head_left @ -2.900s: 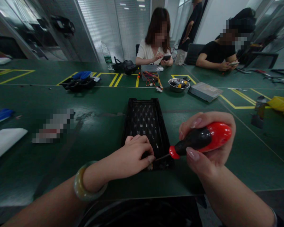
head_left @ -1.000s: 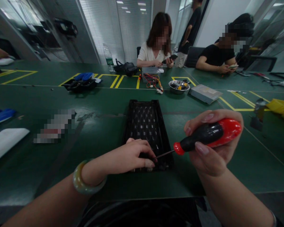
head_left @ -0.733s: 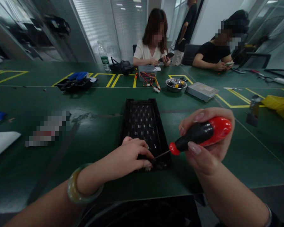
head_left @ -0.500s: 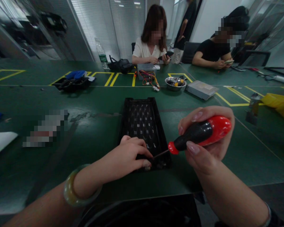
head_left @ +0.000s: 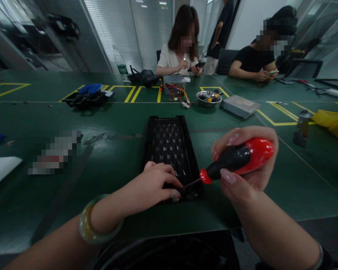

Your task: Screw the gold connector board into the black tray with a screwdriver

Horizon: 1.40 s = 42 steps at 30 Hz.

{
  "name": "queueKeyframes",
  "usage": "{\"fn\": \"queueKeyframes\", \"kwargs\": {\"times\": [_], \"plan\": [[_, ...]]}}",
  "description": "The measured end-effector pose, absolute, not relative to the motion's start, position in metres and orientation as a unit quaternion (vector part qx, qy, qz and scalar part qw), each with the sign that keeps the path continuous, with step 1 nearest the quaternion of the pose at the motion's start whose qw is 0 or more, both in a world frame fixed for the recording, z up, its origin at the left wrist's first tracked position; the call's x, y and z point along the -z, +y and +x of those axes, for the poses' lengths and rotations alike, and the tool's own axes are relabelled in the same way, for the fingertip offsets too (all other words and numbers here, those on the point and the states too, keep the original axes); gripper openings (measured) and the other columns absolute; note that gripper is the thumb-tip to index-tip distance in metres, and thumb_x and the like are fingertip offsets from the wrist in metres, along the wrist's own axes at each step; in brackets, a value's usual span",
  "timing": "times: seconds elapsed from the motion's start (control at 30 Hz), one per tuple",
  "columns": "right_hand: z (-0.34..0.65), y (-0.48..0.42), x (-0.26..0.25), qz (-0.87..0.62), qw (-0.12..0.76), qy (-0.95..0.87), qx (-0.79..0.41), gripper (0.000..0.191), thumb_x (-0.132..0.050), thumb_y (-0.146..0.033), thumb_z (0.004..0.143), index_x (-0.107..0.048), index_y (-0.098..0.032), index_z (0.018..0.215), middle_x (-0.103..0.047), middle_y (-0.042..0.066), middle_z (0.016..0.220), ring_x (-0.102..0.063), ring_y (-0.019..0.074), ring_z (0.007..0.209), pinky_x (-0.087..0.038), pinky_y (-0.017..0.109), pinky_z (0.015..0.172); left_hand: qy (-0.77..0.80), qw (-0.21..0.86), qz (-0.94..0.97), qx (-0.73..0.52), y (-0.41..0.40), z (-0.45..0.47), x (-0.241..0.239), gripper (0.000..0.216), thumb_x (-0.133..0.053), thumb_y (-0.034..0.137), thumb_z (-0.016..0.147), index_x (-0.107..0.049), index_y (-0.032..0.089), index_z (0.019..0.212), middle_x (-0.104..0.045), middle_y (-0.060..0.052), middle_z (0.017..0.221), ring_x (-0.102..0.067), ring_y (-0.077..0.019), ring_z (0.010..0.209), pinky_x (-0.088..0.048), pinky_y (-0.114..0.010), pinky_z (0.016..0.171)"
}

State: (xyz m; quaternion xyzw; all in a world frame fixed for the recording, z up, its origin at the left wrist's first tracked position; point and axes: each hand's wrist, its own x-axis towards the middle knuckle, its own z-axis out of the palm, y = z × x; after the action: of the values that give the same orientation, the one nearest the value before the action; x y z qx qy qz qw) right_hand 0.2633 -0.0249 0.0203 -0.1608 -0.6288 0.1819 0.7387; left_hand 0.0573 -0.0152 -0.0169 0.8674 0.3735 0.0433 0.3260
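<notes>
A black tray-like case with a raised rim and a patterned floor lies on the green table before me. My right hand is wrapped round a red and black screwdriver, its shaft slanting down to the left. The shaft's tip ends by the fingertips of my left hand, over the near end of the case. Thumb and forefinger of that hand are pinched together; whatever they grip is dark and mostly hidden. A bangle circles my left wrist.
Farther back stand a metal bowl of small parts, a grey box, bundled coloured wires, a black tray with blue items and a bottle. Yellow material lies at right. Two people sit opposite; another stands behind.
My hands and the screwdriver have barely shifted; the handle sits very slightly further left. Across the table, one person's hand has risen a little above a phone.
</notes>
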Motion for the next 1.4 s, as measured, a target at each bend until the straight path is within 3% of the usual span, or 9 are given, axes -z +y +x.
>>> {"fn": "queueKeyframes", "kwargs": {"times": [0.43, 0.63, 0.93, 1.23, 1.4], "plan": [[0.267, -0.024, -0.018, -0.166, 0.706, -0.662, -0.187, 0.041, -0.070, -0.017, 0.066, -0.060, -0.020, 0.105, -0.055, 0.000, 0.079, -0.053, 0.0142, 0.060, -0.040, 0.030, 0.047, 0.365, 0.337, 0.867, -0.044, -0.015, 0.056, 0.014, 0.023, -0.071, 0.047, 0.088, -0.075, 0.041, 0.110, -0.068, 0.006, 0.109, -0.058, -0.0193, 0.106, -0.024, -0.036, 0.092], [0.267, -0.028, -0.018, -0.164, 0.720, -0.648, -0.186, 0.042, -0.071, -0.016, 0.064, -0.062, -0.019, 0.105, -0.056, 0.001, 0.084, -0.055, 0.0136, 0.061, -0.042, 0.030, 0.048, 0.371, 0.348, 0.857, -0.084, -0.017, 0.057, 0.015, 0.010, -0.075, 0.039, 0.087, -0.077, 0.033, 0.094, -0.069, 0.008, 0.102, -0.059, -0.0155, 0.104, -0.023, -0.034, 0.092], [0.271, -0.029, -0.021, -0.195, 0.700, -0.656, -0.203, 0.043, -0.071, -0.013, 0.065, -0.063, -0.019, 0.106, -0.057, 0.002, 0.091, -0.059, 0.0144, 0.065, -0.047, 0.031, 0.050, 0.369, 0.327, 0.864, -0.101, -0.019, 0.057, 0.015, 0.010, -0.076, 0.038, 0.086, -0.079, 0.031, 0.093, -0.070, 0.006, 0.098, -0.060, -0.0162, 0.103, -0.023, -0.035, 0.091], [0.271, -0.019, -0.020, -0.197, 0.636, -0.719, -0.199, 0.066, -0.074, -0.015, 0.067, -0.054, -0.030, 0.128, -0.062, 0.003, 0.088, -0.061, 0.0190, 0.068, -0.047, 0.031, 0.048, 0.360, 0.337, 0.862, -0.116, -0.020, 0.055, 0.015, 0.013, -0.076, 0.040, 0.085, -0.079, 0.029, 0.092, -0.072, 0.002, 0.100, -0.062, -0.0194, 0.101, -0.025, -0.037, 0.094], [0.272, -0.019, -0.017, -0.198, 0.605, -0.728, -0.254, 0.067, -0.073, -0.025, 0.074, -0.052, -0.026, 0.138, -0.067, 0.006, 0.092, -0.064, 0.0218, 0.071, -0.052, 0.032, 0.048, 0.357, 0.335, 0.865, -0.113, -0.021, 0.055, 0.014, 0.012, -0.076, 0.038, 0.085, -0.079, 0.029, 0.092, -0.072, 0.002, 0.100, -0.061, -0.0197, 0.101, -0.025, -0.037, 0.094]]}}
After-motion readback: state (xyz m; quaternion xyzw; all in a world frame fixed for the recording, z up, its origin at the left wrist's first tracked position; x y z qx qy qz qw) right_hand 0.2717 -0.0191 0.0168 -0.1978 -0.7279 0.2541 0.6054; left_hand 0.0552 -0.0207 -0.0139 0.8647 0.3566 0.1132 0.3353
